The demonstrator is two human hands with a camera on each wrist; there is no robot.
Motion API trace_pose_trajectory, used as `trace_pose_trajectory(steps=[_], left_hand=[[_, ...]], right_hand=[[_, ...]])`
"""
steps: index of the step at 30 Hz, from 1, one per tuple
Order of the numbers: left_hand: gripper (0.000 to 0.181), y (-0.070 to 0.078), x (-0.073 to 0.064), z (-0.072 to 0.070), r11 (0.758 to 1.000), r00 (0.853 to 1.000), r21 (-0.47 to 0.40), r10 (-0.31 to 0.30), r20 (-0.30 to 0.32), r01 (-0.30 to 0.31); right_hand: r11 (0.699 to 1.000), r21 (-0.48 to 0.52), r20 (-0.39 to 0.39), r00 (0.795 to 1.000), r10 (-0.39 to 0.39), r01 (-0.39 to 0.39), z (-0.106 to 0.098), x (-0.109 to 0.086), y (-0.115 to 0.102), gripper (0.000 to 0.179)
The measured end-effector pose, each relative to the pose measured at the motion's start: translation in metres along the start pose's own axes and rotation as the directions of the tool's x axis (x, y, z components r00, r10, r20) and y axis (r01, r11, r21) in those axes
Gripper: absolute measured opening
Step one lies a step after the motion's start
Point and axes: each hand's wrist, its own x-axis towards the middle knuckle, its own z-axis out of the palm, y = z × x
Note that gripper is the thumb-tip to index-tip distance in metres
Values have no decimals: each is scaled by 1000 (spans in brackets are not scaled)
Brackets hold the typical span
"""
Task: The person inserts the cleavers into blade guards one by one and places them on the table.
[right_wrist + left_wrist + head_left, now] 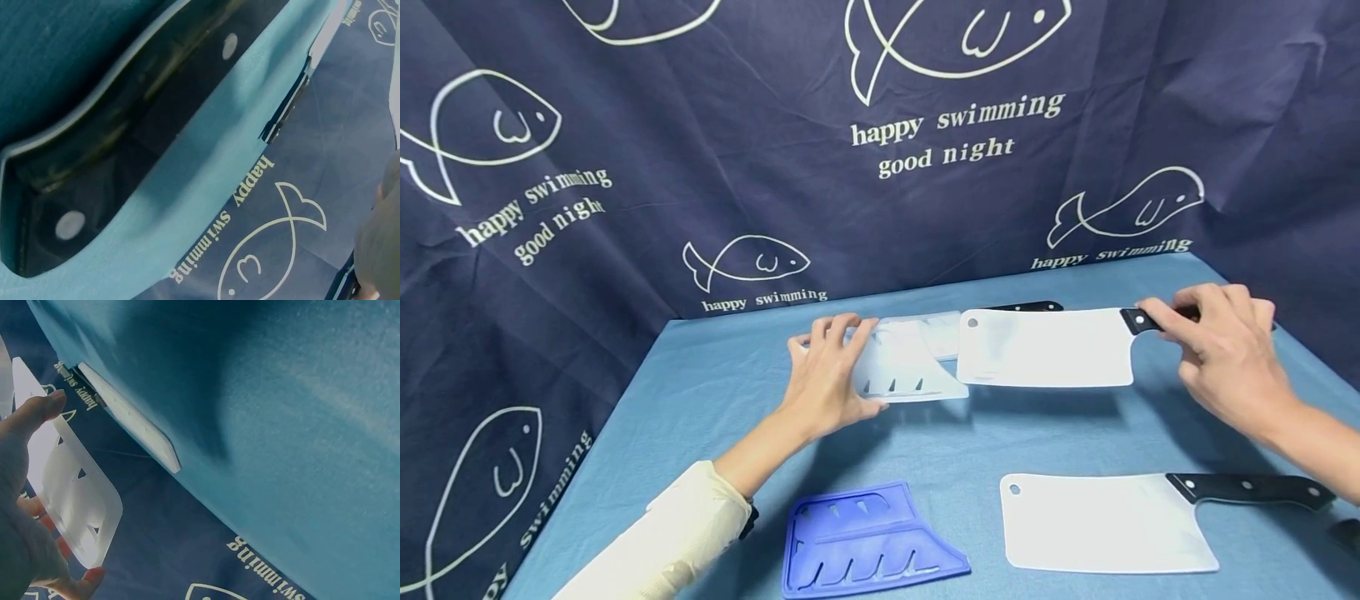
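My left hand [827, 379] grips a white translucent blade cover [902, 362] by its closed end, thumb below and fingers above, raised over the table. In the left wrist view the same cover [75, 481] shows its small triangular slots. My right hand [1228, 354] holds a cleaver [1045, 348] by its black handle, the blade level and pointing left. The blade's front edge meets or overlaps the cover's slanted mouth in the head view; whether it is inside I cannot tell. Only part of the right hand [381, 237] appears in the right wrist view.
A blue blade cover [872, 542] lies at the front. Right of it lies another cleaver [1108, 525], its black handle [125, 125] large in the right wrist view. Behind the raised pieces lies a covered knife with a black handle [1037, 307]. A dark printed curtain [760, 183] hangs behind the table.
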Motion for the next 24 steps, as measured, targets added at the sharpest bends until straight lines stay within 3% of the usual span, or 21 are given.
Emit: trace_pose_trajectory(steps=[10,24], left_hand=[[102,2,3,-3,999,999,18,32,3,-32],[102,5,5,1,1000,1000,-7,-14,-4,14]], right_hand=[[1000,10,-10,1000,-23,23,-2,2,1,58],[998,29,-70,996,-57,59,1,7,-1,57]])
